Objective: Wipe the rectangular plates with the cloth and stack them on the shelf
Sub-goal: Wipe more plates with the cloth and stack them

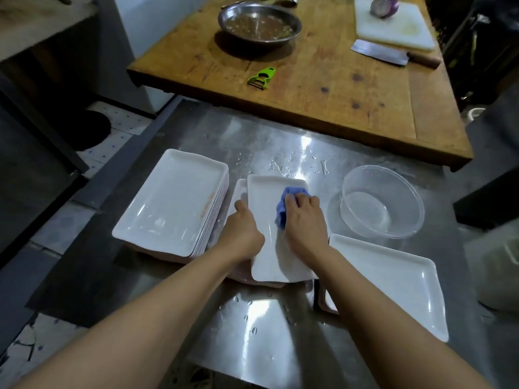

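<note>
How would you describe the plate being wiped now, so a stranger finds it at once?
On the steel counter, between two stacks of white plates, find the two hands. The plate lies under them. Only this one has the blue cloth on it.

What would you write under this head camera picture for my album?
Left hand steadies a white rectangular plate while the right hand wipes it with a blue cloth.

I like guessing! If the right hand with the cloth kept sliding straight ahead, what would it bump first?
Probably the plate's far rim, just past the right hand and cloth. Beyond it, only wet metal counter, then the wooden table; depth is unclear.
</note>
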Tool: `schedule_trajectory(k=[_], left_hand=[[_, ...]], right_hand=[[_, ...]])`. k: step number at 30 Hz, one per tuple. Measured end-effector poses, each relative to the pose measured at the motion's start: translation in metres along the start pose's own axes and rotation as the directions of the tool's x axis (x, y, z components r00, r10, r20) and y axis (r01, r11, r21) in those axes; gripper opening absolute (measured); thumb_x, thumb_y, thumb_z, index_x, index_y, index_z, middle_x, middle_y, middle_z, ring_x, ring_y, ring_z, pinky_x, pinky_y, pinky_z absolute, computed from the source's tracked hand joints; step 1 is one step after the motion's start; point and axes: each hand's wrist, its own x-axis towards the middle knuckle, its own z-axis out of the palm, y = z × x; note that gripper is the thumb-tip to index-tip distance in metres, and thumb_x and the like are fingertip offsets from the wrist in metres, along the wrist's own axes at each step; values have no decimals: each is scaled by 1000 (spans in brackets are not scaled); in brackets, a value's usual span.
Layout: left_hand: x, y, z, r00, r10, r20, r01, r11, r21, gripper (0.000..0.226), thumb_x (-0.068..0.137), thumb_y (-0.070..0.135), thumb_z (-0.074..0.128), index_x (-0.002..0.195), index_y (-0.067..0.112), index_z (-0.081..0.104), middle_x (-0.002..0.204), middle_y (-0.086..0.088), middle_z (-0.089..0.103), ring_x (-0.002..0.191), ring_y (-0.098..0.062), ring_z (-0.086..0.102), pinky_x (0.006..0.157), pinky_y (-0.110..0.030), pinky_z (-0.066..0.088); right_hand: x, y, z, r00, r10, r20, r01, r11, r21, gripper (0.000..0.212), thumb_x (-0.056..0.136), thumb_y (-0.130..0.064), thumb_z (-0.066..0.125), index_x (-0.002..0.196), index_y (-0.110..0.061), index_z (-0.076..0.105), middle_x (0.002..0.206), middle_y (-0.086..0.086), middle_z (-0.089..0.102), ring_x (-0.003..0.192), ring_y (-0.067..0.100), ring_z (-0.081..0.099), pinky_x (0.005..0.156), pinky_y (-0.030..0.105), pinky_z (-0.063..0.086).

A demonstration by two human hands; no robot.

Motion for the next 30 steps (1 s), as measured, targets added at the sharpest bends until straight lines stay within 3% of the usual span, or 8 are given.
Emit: schedule_trajectory(k=[2,5,8,12,17,21,27,30], left_hand=[[0,1,-1,1000,12,16,-12,1000,-27,36,84,4,48,114,5,29,116,-15,52,89,-27,47,71,-31,37],[-1,-2,0,1000,22,6,-22,1000,-17,34,85,6,48,115,3,31,116,-14,53,93,-30,51,70,-31,36],[1,-4,0,998,60,-25,-60,998,5,35,86,7,51,118,4,35,116,-16,56,103,-34,54,73,-33,38],[-3,-8,-2,998,59,-36,-60,998,-24,31,84,8,52,113,8,41,109,-15,60,99,-33,55,71,-31,37],[-13,-15,-11,997,64,-46,-71,979,-193,24,82,1,47,98,19,46,104,-11,65,93,-28,60,76,-33,48],[-26,-10,-14,994,62,-86,-85,951,-296,24,83,1,46,96,20,48,95,-9,67,87,-28,63,77,-40,53],[-40,-3,-30,984,37,-176,-110,896,-431,26,85,0,47,99,22,52,93,-5,64,81,-21,63,72,-30,52],[-45,1,-39,974,-25,-227,-103,840,-533,28,84,2,49,104,21,57,97,0,62,74,-12,59,63,-24,49]], right_hand=[[15,1,-2,999,29,-24,-27,998,61,37,89,-12,37,124,-3,45,130,14,46,111,32,37,86,30,26],[21,-5,-3,998,10,-59,2,980,201,46,83,-16,30,122,1,49,128,18,49,112,34,38,90,30,24],[16,-17,-1,987,-147,-64,160,940,303,42,87,-10,39,127,2,50,134,18,48,117,36,37,97,34,26],[18,-18,-6,956,-292,-36,287,900,327,47,83,1,58,130,-2,50,140,13,46,121,34,39,100,29,25],[5,15,-19,987,-159,-35,163,965,206,44,80,-10,63,123,-17,62,134,3,49,107,33,46,90,35,38],[-11,15,-28,991,-44,-127,61,989,134,37,86,-11,53,123,-13,58,132,5,46,104,32,44,87,35,39],[-44,-1,-50,983,-99,-153,107,993,48,31,90,-14,44,119,-11,55,126,6,52,100,29,44,84,34,36],[-75,-19,-58,966,-170,-196,186,980,69,25,89,-13,42,105,-8,60,114,10,57,94,31,49,82,36,37]])
